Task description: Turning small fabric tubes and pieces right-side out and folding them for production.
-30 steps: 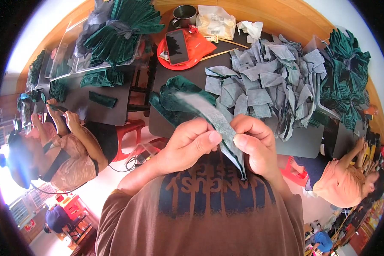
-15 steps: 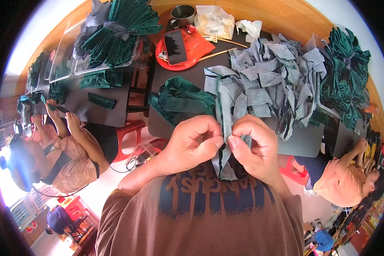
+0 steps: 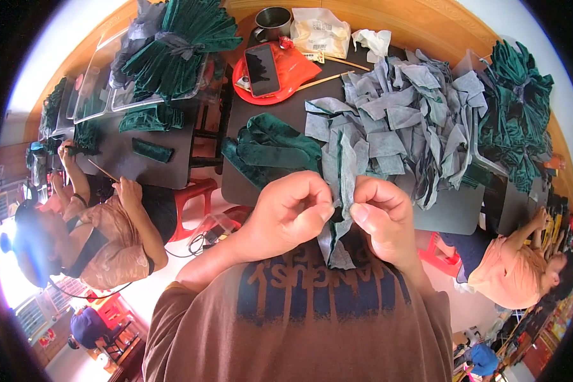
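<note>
Across the dark surface (image 3: pixel 449 218) lie grey-backed strips (image 3: pixel 388 118) far right, green velvet pieces (image 3: pixel 277 155) left; near, left hand (image 3: pixel 291 211) and right hand (image 3: pixel 386 219) pinch one grey-green strip (image 3: pixel 346 169).

The fabric strip (image 3: pixel 344 191) is pale grey, with a dark green band running lengthwise along it. To the right of this strip, the heaped strips (image 3: pixel 388 121) are soft grey with dark green edges; to its left, the velvet pieces (image 3: pixel 277 149) are deep emerald. Beyond it, the plate (image 3: pixel 261 98) is bright red, the smartphone (image 3: pixel 261 70) black and the wooden sticks (image 3: pixel 325 81) tan. Nearer than the strip, the T-shirt (image 3: pixel 312 350) is brown with navy block lettering (image 3: pixel 302 305).
</note>
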